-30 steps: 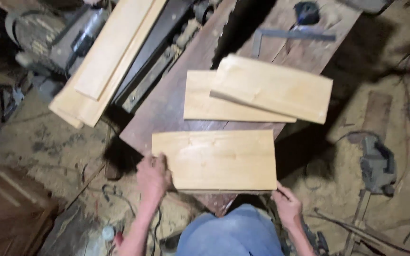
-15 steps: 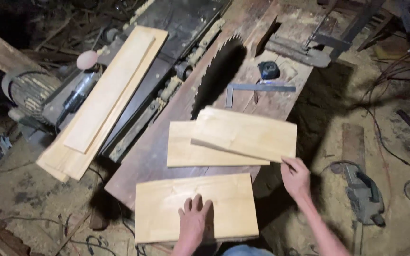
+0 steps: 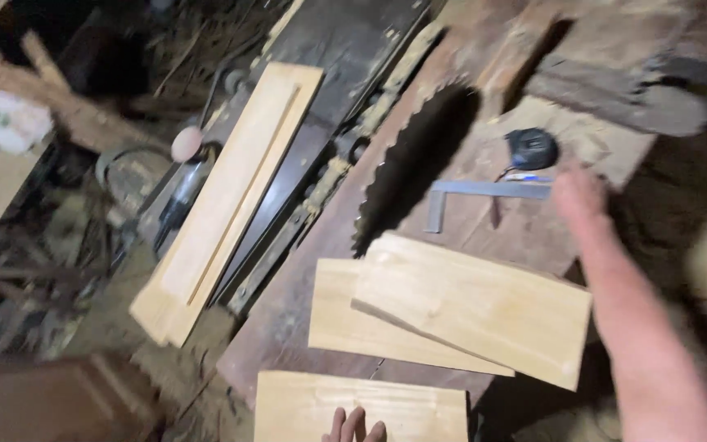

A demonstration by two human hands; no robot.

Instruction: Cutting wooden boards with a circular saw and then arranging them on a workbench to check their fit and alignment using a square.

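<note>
Head view: the right hand (image 3: 578,192) reaches far across the desk (image 3: 288,327), blurred, at the metal square (image 3: 488,195) beside the black tape measure (image 3: 531,148); its grip cannot be told. The left hand (image 3: 355,427) lies flat and open on the near board (image 3: 362,407).

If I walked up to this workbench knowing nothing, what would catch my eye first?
Probably the dark toothed saw blade rising from the middle of the worn table, with two pale boards stacked in front of it. The right hand reaches out beside a metal square and a black tape measure. At the bottom edge, the left hand's fingers rest on a third board.
</note>
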